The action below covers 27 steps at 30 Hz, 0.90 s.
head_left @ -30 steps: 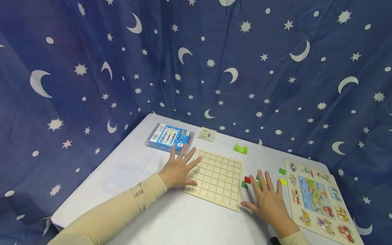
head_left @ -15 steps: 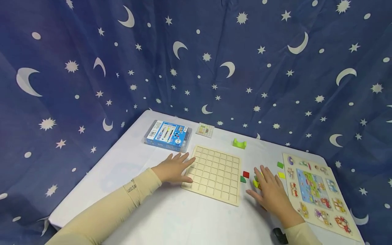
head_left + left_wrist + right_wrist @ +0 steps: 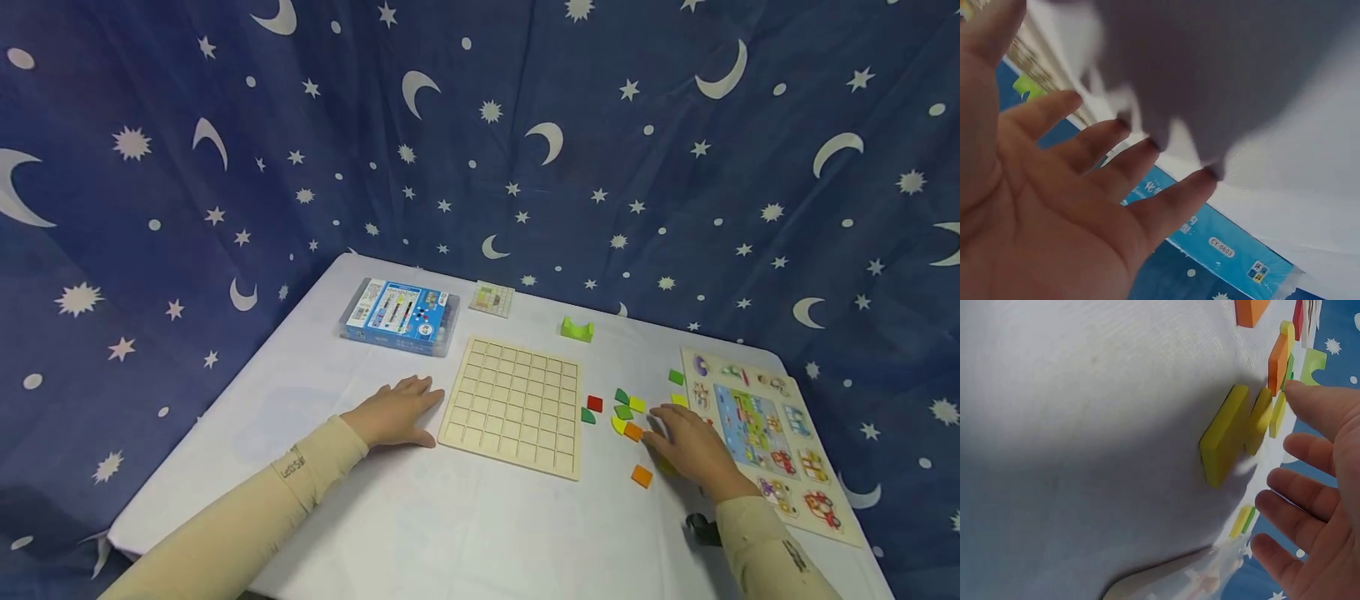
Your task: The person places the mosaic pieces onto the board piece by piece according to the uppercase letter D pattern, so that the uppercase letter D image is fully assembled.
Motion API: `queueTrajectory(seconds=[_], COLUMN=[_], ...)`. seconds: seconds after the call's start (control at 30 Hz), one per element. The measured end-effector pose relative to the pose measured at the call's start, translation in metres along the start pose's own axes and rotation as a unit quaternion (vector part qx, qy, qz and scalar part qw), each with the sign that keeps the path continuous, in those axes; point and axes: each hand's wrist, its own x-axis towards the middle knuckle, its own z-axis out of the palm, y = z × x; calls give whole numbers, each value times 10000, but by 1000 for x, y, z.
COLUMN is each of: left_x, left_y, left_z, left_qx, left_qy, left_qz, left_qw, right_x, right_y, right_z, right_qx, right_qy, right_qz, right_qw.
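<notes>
My left hand (image 3: 395,414) rests on the white tablecloth beside the left edge of a wooden grid board (image 3: 513,404). In the left wrist view its fingers (image 3: 1179,200) are spread and hold nothing. My right hand (image 3: 693,446) is at the right, above or beside small coloured tiles; the right wrist view shows loosely bent fingers (image 3: 1297,515) with nothing between them. Near these fingers lie a yellow tile (image 3: 1225,437) and an orange tile (image 3: 1277,365). In the head view, a red tile (image 3: 595,403), a green tile (image 3: 623,412) and another orange tile (image 3: 641,476) lie between board and hand.
A picture puzzle board (image 3: 806,492) lies at the right, partly behind my right hand. At the back are a blue-labelled plastic case (image 3: 401,317), a small pattern card (image 3: 492,298) and a light green holder (image 3: 577,329). A black object (image 3: 701,529) is at my right wrist.
My left hand has drawn back off the board onto the cloth. My right hand has moved right and lowered, uncovering several tiles. The head view has tilted slightly down.
</notes>
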Motion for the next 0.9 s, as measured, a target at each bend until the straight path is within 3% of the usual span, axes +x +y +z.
queueTrajectory(seconds=[0.23, 0.6, 0.9], left_x=[3, 6, 7], left_y=[2, -2, -1], left_z=[2, 2, 5], left_qx=[85, 200, 107], left_qy=[140, 127, 146], left_qz=[187, 175, 178], left_qw=[9997, 9996, 9997], right_x=[-2, -7, -10], right_y=[-3, 8, 8], right_z=[-6, -16, -12], right_qx=[-332, -282, -82], right_qy=[-81, -809, -516], right_qz=[-144, 224, 149], right_qw=[9993, 9961, 9985])
